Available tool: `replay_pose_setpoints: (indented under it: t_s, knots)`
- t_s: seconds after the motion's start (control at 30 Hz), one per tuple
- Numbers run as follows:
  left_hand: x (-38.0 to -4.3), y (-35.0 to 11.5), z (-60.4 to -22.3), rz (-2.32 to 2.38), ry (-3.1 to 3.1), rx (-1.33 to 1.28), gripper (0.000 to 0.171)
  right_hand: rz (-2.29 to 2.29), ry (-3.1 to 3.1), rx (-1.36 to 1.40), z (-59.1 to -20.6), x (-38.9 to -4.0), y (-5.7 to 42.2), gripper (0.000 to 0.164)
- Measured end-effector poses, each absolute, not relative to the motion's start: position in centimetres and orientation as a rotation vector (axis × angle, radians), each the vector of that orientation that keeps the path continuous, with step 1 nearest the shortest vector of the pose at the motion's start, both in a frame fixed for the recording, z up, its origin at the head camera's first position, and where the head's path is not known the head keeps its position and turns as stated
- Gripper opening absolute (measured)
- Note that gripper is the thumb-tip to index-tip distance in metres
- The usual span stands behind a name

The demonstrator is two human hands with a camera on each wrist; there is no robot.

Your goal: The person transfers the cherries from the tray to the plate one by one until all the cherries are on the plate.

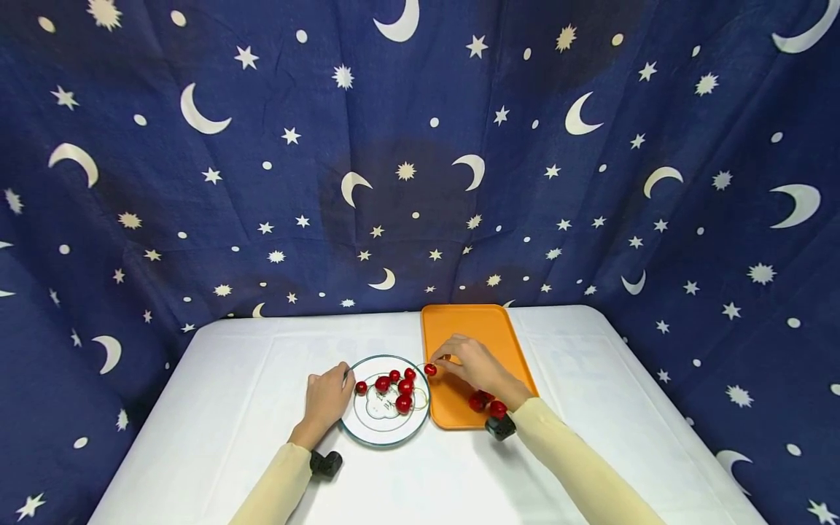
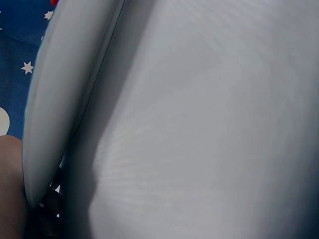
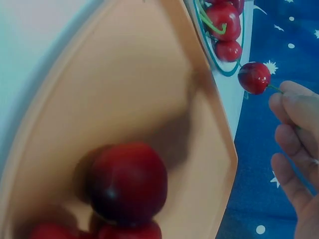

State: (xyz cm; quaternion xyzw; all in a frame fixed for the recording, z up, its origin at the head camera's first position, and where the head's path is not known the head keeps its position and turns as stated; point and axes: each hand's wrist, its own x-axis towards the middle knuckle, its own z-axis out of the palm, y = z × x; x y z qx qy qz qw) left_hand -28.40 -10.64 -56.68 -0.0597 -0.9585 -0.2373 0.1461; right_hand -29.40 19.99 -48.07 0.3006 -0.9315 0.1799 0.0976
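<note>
My left hand [image 1: 328, 397] grips the left rim of a white plate with a blue-green edge [image 1: 367, 432]. In the left wrist view the plate's side [image 2: 65, 94] is tilted into the hand, thumb on one face and fingers behind it. Several red cherries [image 1: 405, 386] lie on the plate. My right hand [image 1: 474, 363] pinches a cherry [image 3: 254, 78] by its thin stem, between thumb and forefinger. That cherry hangs over the left edge of an orange tray [image 1: 466, 321], close beside the plate. More cherries [image 3: 130, 181] lie on the tray beneath my right wrist.
Plate and tray sit side by side on a white-covered table [image 1: 262, 372]. A dark blue curtain with moons and stars [image 1: 407, 146] rises behind the table and round its sides. Black wrist cameras [image 1: 326, 464] are worn on both wrists.
</note>
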Motion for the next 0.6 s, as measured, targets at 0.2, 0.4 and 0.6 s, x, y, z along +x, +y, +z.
replay_pose_setpoints:
  t_s: [0.2, 0.4, 0.6]
  knots:
    - [-28.4, -10.6, -56.7, -0.681, -2.766, -0.165, 0.022, 0.548, -2.747, 0.919, -48.4, -29.4, 19.2, 0.012]
    - [-28.4, -10.6, -56.5, -0.682, -2.772, -0.166, 0.022, 0.554, -2.771, 0.971, -49.0, -29.2, 18.4, 0.012]
    - [-28.4, -10.6, -56.8, -0.688, -2.759, -0.155, 0.022, 0.538, -2.776, 1.015, -49.2, -29.2, 17.5, 0.013]
